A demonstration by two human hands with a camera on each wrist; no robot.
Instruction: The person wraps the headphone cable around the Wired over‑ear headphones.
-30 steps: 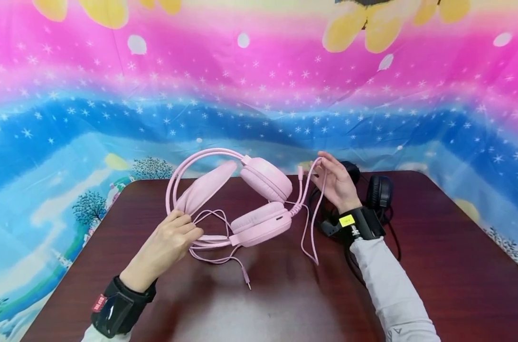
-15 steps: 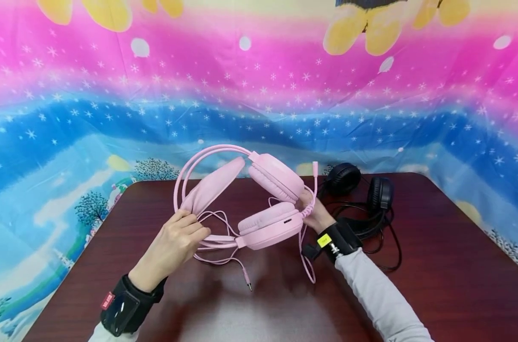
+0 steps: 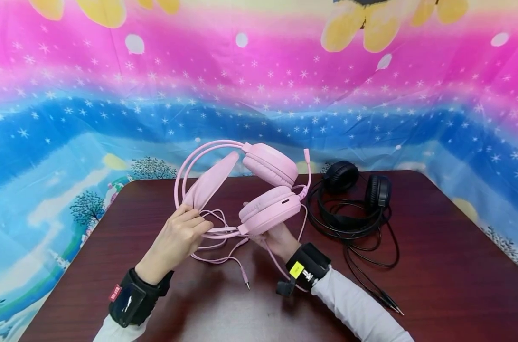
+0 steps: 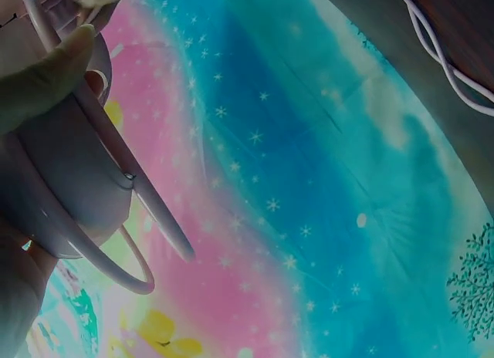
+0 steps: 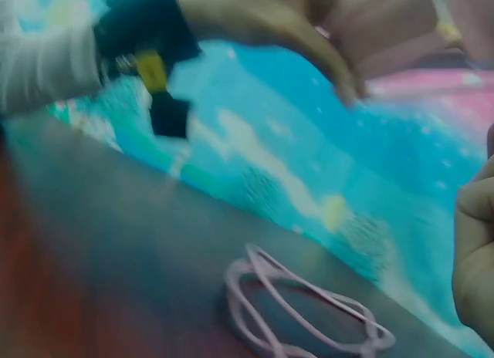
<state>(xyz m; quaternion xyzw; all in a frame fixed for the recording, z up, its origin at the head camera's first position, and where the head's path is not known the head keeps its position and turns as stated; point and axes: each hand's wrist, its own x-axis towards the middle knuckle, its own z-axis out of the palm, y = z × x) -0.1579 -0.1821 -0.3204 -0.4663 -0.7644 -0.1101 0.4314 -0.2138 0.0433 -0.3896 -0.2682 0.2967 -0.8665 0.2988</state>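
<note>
In the head view my left hand [image 3: 177,237] grips the headband of a pink headset [image 3: 269,216], holding it above the table with the ear cups pointing right. Its boom microphone [image 3: 307,156] sticks up at the right. In the left wrist view the left thumb [image 4: 65,61] lies across the headband's thin bars. My right hand [image 3: 280,240] is under the lower ear cup, its fingers mostly hidden behind it; I cannot tell whether they grip it. The headset's pink cable [image 3: 229,260] hangs in loose loops, with a plug [image 3: 245,280] at its end.
A black headset [image 3: 342,178] lies on the dark red table [image 3: 438,247] at the right, its black cable [image 3: 365,232] coiled and trailing forward to two plugs. A printed cloth backdrop [image 3: 259,95] hangs behind the table.
My right hand has come away from the cable loop it held up, moving left and down to beneath the lower ear cup. The microphone has shifted slightly right and up; the left hand keeps its grip.
</note>
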